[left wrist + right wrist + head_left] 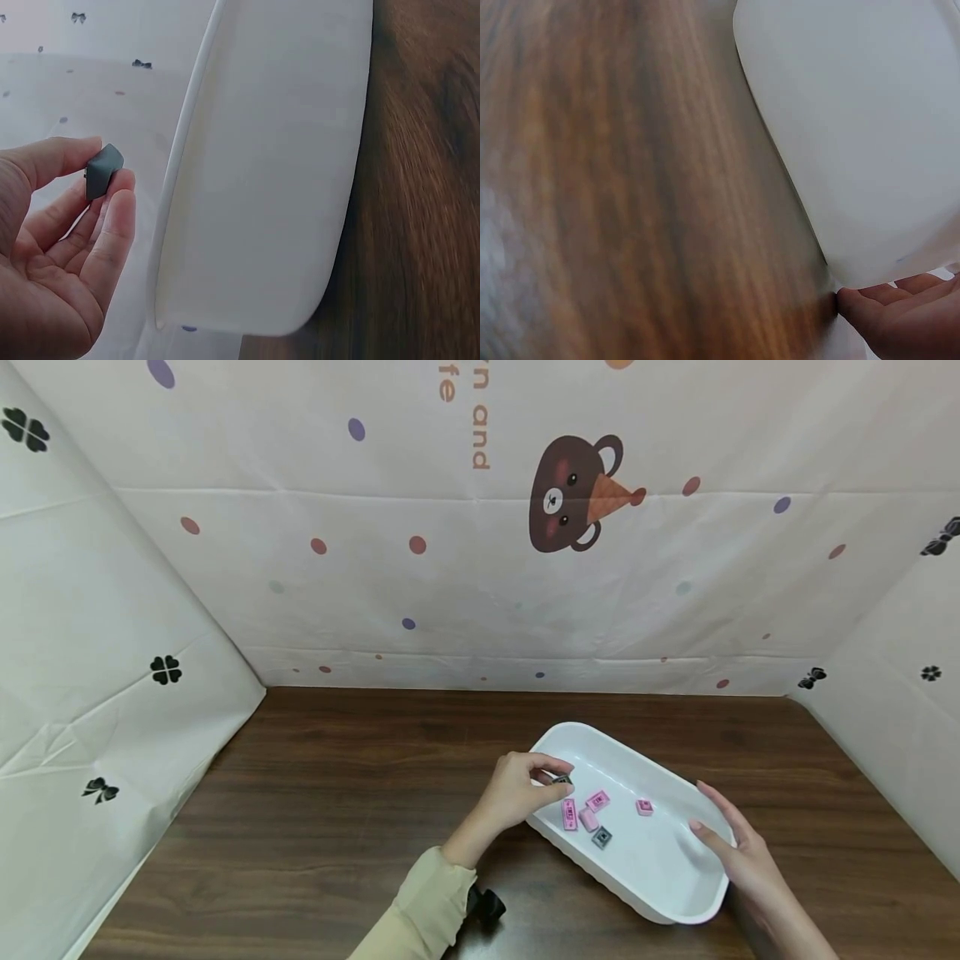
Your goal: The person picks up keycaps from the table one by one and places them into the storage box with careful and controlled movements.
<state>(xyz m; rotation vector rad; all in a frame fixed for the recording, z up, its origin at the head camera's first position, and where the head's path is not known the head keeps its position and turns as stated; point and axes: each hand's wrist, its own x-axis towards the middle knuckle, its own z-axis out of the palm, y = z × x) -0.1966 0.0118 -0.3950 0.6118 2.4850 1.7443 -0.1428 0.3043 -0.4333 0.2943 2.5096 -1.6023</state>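
Note:
My left hand [517,791] is over the far left part of a white plastic tray [660,868]. Between thumb and fingertips it pinches a dark grey keycap [103,172], held up above the tray floor. Below it lie several pink keycaps [569,814] and a grey keycap [602,837]. One more pink keycap [644,807] sits apart, nearer the tray's middle. At the tray's right end, my right hand [738,847] grips the rim, thumb over the inside and fingers outside. In the right wrist view its fingers are partly hidden by the tray wall.
The tray stands at an angle on a dark wooden table [315,827]. A white printed sheet [450,585] rises behind the table and along both sides. Close to the left sleeve is a small black object [491,906], partly covered, its kind unclear.

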